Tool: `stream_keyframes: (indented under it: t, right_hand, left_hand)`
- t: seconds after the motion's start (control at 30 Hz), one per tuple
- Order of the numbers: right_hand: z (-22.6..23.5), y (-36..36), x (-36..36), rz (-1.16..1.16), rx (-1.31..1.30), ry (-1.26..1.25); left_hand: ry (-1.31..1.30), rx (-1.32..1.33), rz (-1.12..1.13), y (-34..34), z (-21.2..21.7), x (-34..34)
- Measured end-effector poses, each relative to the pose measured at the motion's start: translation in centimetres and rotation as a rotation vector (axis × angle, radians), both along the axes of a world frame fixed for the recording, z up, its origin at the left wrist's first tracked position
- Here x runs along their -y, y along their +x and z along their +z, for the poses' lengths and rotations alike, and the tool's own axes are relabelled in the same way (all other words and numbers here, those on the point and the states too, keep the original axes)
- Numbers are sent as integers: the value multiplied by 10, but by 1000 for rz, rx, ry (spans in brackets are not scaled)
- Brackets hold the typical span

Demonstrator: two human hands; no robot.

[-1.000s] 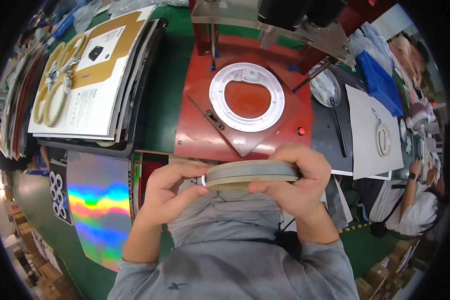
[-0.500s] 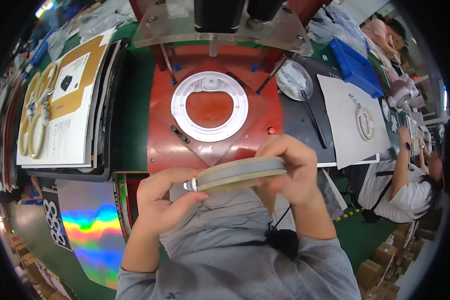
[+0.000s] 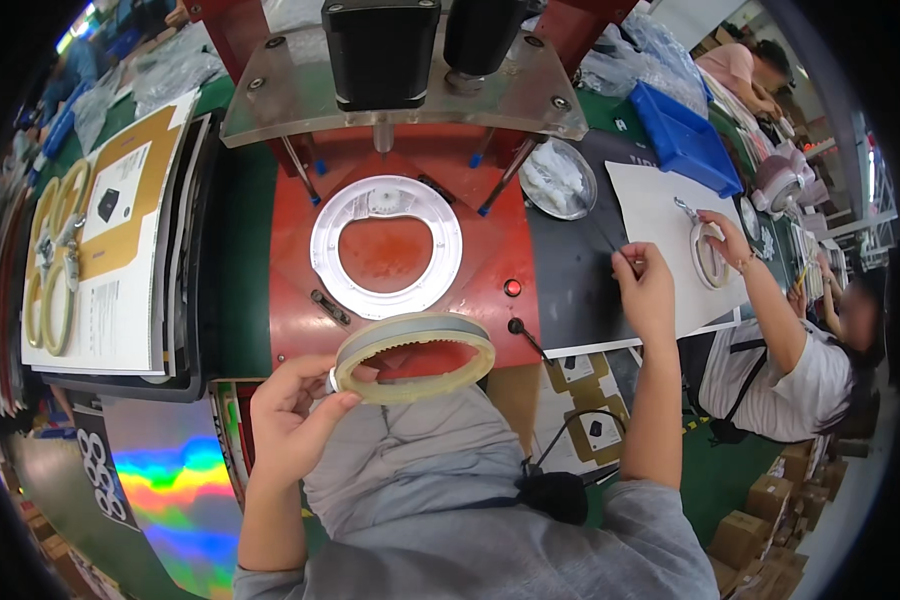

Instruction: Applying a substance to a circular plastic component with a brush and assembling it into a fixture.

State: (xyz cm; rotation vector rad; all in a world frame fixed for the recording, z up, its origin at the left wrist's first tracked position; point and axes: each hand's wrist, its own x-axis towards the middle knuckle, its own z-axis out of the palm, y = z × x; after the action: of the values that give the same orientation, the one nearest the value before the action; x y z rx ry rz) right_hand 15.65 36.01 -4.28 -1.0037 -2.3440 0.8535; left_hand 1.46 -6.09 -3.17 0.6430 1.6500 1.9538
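My left hand (image 3: 295,410) is closed on one side of a yellowish ring gear (image 3: 420,385), with teeth on its inner wall and a grey band round the outside. A small shiny metal fitting sits on the ring by my fingers. The ring is held tilted in front of the red press base (image 3: 490,330). My right hand (image 3: 646,290) is over the dark mat, thumb and fingers pinched on a thin black stick (image 3: 602,230), partly blurred and hidden by the hand. The stick's far end points to a round dish (image 3: 587,202) of white paste-like stuff.
A white ring fixture (image 3: 330,285) lies on the base beneath a clear plate (image 3: 300,120) on posts. At left, similar rings (image 3: 58,310) rest on cardboard sheets. A co-worker's hand (image 3: 728,240) touches a ring on white paper (image 3: 660,215). A blue tray (image 3: 685,140) stands beyond.
My right hand has let go of the ring gear and moved right to the black stick. My left hand keeps the ring, now tipped to show its teeth. A co-worker's hand has reached the paper.
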Motion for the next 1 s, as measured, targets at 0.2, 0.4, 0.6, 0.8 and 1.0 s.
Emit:
stream_keyframes:
  t: [0.2, 0.4, 0.6, 0.8, 1.0]
  right_hand:
    - [21, -45, -12, -12, -102, 192]
    - [17, -59, -26, 18, -48, 259]
    - [42, -31, -9, -53, -160, 91]
    - [69, 3, 33, 26, -273, -367]
    - [85, 23, 74, 329, -338, -570]
  left_hand:
    - [16, 34, 4, 1, -2, 2]
    - [37, 69, -3, 2, -4, 2]
    - [48, 0, 22, 3, 4, 23]
    - [19, -421, 24, -19, 48, 12]
    - [40, -743, 34, -38, 81, -17]
